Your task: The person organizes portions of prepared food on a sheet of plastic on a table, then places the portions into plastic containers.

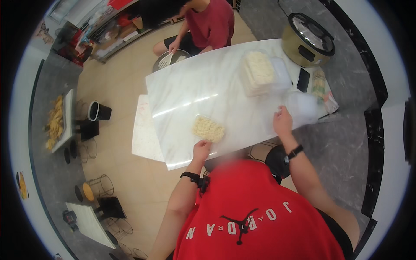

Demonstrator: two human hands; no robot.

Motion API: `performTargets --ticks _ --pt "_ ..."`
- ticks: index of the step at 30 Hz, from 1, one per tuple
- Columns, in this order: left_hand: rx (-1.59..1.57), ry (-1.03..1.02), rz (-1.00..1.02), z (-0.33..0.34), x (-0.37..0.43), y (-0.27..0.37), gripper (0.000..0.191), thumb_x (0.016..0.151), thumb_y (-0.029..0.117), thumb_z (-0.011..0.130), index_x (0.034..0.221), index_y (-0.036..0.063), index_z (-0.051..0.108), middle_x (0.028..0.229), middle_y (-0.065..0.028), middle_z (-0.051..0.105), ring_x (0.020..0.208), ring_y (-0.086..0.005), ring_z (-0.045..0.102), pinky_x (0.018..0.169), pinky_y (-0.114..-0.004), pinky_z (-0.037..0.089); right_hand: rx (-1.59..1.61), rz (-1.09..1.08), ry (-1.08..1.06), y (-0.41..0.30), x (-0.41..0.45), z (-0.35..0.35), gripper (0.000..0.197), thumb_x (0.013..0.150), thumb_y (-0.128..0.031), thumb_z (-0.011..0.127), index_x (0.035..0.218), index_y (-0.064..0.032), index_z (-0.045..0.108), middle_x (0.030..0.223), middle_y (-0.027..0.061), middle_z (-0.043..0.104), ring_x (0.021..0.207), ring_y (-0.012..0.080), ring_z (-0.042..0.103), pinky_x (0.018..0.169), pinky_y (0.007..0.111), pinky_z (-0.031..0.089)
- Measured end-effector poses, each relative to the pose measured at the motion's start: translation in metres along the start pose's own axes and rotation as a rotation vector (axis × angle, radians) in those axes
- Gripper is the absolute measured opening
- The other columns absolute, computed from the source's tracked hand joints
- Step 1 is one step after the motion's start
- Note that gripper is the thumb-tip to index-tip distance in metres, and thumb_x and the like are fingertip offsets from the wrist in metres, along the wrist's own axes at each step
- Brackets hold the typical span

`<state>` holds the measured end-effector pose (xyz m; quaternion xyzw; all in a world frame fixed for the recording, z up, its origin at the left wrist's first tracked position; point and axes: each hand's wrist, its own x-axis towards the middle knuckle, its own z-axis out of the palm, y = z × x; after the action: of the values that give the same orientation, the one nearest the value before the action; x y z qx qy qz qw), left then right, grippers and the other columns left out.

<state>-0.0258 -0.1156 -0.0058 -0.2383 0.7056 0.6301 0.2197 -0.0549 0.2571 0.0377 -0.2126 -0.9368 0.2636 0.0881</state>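
Note:
On the white marbled table (188, 91) lies a clear plastic container of pale noodles (208, 129). My left hand (202, 149) is at its near edge, fingers curled; whether they grip the rim is not plain. Farther right, my right hand (282, 121) is closed beside a blurred stack of clear plastic lids or containers (302, 107); I cannot tell if it holds a thin, see-through piece. Beyond it, filled containers with pale noodles (259, 70) are stacked, with more clear plastic (281, 73) against their right side.
An olive cooker with a glass lid (308, 39) stands at the table's far right, near a black phone (303, 80) and a packet of sticks (318, 84). Across the table, a person in a red shirt (211, 22) holds a slotted spatula (165, 61) over a pan. A black stool (279, 162) is below.

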Motion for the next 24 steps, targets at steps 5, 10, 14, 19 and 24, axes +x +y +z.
performTargets --ticks 5,10,14,19,24 --pt "0.303 -0.383 -0.12 0.018 -0.019 0.033 0.02 0.086 0.022 0.065 0.086 0.0025 0.069 0.071 0.0001 0.061 0.065 -0.0101 0.056 0.06 -0.028 0.046 0.26 -0.245 -0.106 -0.061 -0.03 -0.027 0.02 0.084 -0.01 0.063 0.103 -0.0077 0.07 0.077 0.0126 0.057 0.067 0.0322 0.056 0.065 0.04 0.047" --pt "0.444 -0.108 0.123 0.001 -0.006 0.016 0.026 0.087 0.024 0.061 0.087 -0.0014 0.068 0.076 -0.01 0.068 0.069 -0.0258 0.063 0.066 -0.037 0.049 0.164 -0.84 -0.081 -0.117 -0.05 0.025 0.031 0.077 -0.009 0.069 0.107 -0.0175 0.071 0.098 0.0081 0.059 0.091 0.0278 0.056 0.081 0.043 0.043" --pt "0.383 0.415 0.334 -0.016 0.002 0.004 0.032 0.09 0.028 0.058 0.101 -0.0007 0.067 0.089 -0.016 0.071 0.081 -0.0321 0.066 0.075 -0.04 0.05 0.184 -1.001 -0.102 -0.142 -0.063 0.077 0.033 0.079 -0.011 0.065 0.111 -0.0194 0.068 0.12 0.0102 0.061 0.11 0.0298 0.055 0.093 0.045 0.042" --pt "0.21 0.387 0.344 -0.028 0.009 -0.004 0.034 0.091 0.026 0.058 0.112 0.0005 0.067 0.098 -0.0163 0.07 0.085 -0.0254 0.066 0.078 -0.035 0.051 0.144 -1.132 -0.402 -0.137 -0.081 0.112 0.031 0.081 -0.015 0.064 0.111 -0.0164 0.068 0.134 0.008 0.056 0.122 0.0292 0.052 0.101 0.044 0.039" --pt "0.47 0.305 0.173 -0.022 -0.002 0.018 0.03 0.087 0.026 0.059 0.107 0.0051 0.071 0.091 -0.0181 0.071 0.085 -0.0329 0.068 0.079 -0.038 0.053 0.111 -1.147 -0.613 -0.123 -0.07 0.097 0.043 0.079 -0.025 0.069 0.121 -0.0143 0.063 0.139 0.0102 0.051 0.13 0.0307 0.045 0.107 0.046 0.035"
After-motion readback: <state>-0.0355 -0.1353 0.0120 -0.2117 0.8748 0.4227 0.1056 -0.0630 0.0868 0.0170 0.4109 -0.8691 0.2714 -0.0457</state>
